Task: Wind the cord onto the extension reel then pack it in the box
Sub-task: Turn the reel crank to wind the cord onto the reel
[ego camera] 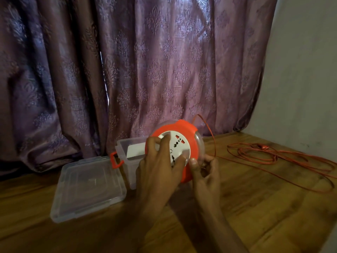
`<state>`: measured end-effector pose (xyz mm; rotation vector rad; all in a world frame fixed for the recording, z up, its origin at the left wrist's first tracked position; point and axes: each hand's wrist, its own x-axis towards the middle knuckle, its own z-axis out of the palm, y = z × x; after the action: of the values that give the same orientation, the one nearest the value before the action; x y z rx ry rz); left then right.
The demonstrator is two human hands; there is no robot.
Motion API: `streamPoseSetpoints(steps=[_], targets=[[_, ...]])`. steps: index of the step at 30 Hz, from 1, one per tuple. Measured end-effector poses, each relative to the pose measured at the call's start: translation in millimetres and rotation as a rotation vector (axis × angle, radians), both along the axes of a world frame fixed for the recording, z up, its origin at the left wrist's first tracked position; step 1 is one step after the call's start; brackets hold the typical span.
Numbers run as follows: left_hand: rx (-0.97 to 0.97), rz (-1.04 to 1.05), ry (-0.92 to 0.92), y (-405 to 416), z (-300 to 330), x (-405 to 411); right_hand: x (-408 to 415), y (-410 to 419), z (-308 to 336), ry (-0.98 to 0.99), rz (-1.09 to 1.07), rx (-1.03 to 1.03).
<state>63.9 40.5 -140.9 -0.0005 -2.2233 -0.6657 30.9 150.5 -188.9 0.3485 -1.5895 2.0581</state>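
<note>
We work on a wooden worktop (pixel 255 207) before a drawn curtain (pixel 127 61). The clear box (pixel 125 150) waits open behind, its lid (pixel 87 187) laid flat beside it, ready for packing. The extension reel (pixel 179 152) stands on edge between our hands so it can spin. Our left hand (pixel 160 168) spreads over the white socket face to turn it; our right hand (pixel 206 172) clasps the rim. Most of the cord (pixel 284 159) lies loose at right, unwound.

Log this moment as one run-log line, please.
phase: winding | left hand: on reel socket face | right hand: gripping reel edge | cord: mostly loose on floor | box: open, lid beside it
</note>
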Motion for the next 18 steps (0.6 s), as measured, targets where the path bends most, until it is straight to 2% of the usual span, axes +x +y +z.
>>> streamPoseSetpoints(steps=[5,11,15,18], targets=[[0.071,0.040,-0.024,-3,3,-1,3,-5,1,0.033,0.005,0.050],[-0.402,-0.001,-0.001,-5,4,5,2,-5,2,-0.042,0.026,-0.037],[-0.472,-0.031,-0.032,-12,0,1,1,-7,3,-0.112,0.033,-0.085],[-0.447,-0.068,-0.007,-16,-2,-3,0,-4,2,-0.154,0.017,-0.105]])
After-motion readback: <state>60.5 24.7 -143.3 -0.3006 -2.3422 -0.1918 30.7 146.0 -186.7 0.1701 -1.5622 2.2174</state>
